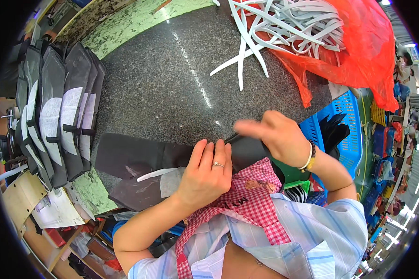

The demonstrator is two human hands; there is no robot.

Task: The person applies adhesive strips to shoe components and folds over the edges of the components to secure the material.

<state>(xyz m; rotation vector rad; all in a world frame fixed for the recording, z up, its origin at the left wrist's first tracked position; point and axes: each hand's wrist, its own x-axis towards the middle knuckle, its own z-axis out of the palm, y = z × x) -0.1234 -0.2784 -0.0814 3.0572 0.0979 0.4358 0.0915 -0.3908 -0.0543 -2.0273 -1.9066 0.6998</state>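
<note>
Both hands (239,156) on black panel (139,156) (flat)

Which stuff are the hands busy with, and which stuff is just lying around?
In use: left hand pressing the flat black fabric panel; right hand at its edge.

Lying about: stack of black padded panels, white plastic strips, red plastic bag, blue plastic basket.

A dark speckled stone bench (172,79) carries everything here. Along its left side a row of black padded panels with white patches (60,111) lies overlapping. At the far right a red plastic sheet (358,51) holds a heap of white strips (288,23), some spilling onto the stone. A flat black piece (130,156) lies at the near edge.
</note>
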